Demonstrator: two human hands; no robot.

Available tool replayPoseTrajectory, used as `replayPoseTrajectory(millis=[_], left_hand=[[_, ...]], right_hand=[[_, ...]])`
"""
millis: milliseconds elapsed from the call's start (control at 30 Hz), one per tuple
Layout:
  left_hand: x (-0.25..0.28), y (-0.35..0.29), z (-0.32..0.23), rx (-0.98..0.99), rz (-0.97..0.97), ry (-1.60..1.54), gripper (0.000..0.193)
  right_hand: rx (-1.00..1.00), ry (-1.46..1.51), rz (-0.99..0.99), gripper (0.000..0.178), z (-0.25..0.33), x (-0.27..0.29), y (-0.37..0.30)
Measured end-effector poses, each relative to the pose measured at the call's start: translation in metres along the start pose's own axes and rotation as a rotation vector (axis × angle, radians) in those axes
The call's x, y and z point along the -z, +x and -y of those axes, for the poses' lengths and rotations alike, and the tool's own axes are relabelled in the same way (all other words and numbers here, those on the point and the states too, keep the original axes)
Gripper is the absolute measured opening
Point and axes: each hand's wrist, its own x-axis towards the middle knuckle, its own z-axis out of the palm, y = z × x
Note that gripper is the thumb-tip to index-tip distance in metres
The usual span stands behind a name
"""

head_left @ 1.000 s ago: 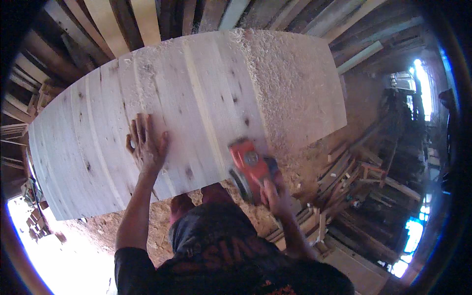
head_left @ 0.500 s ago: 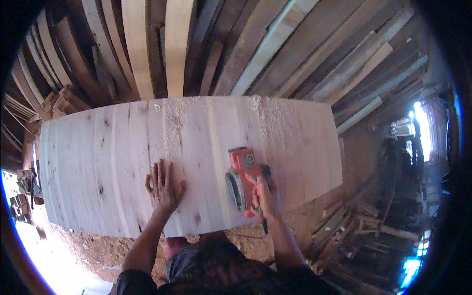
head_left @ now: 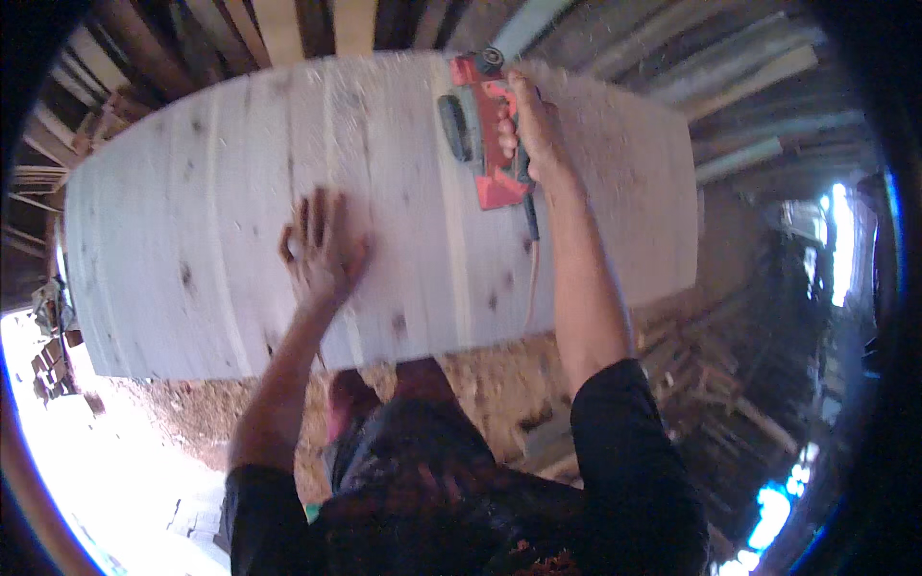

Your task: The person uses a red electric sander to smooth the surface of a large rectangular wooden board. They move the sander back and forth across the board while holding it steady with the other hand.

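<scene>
My right hand (head_left: 526, 125) is wrapped round the handle of a red electric planer (head_left: 497, 187), which sits at the far edge of a wide wooden panel (head_left: 240, 240). A dark round part sticks out on the planer's left side. From its rear a power cord (head_left: 534, 274) trails toward my body. My left hand (head_left: 325, 252) rests palm down on the panel left of the planer, fingers spread, holding nothing. Pale boards side by side make up the panel, with dark knots here and there. Wood shavings lie faintly on its far half.
Long planks (head_left: 355, 24) stand or lie packed beyond the panel's far edge. Scrap wood (head_left: 711, 370) is piled on the floor at the lower right. Small stacked blocks (head_left: 53, 370) sit at the far left, beside a brightly lit area.
My right hand has pushed the planer away from me, from the panel's near half to its far edge. The whole view has tilted, and my left hand remains on the panel.
</scene>
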Motion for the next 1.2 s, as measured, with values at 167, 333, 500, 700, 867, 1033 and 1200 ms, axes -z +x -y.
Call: replayPoseTrajectory(millis=[167,333,500,700,867,1033,1200], left_hand=[[-0.001,0.000,0.004,-0.024,-0.009,-0.004,0.076],[0.016,-0.002,0.052,0.036,0.075,-0.038,0.076],[0.024,-0.017,0.095,0.111,0.073,0.144,0.078],[0.020,-0.018,0.095,0.061,0.015,0.153,0.076],[0.020,-0.014,0.097,0.029,-0.044,0.160,0.075],[0.019,-0.018,0.098,0.049,0.003,0.199,0.075],[0.014,-0.019,0.097,0.088,0.005,0.148,0.076]], right_hand=[[-0.145,-0.075,-0.121,0.052,-0.073,-0.006,-0.222],[-0.297,0.007,-0.214,0.045,-0.119,-0.011,-0.363],[-0.345,0.112,-0.243,0.052,-0.111,-0.013,-0.304],[-0.008,-0.112,-0.101,0.074,-0.019,-0.025,-0.076],[0.111,-0.026,-0.014,0.069,0.006,-0.034,0.034],[-0.007,-0.080,0.064,0.067,-0.047,-0.029,-0.129],[-0.263,-0.029,-0.181,0.047,-0.118,-0.050,-0.358]])
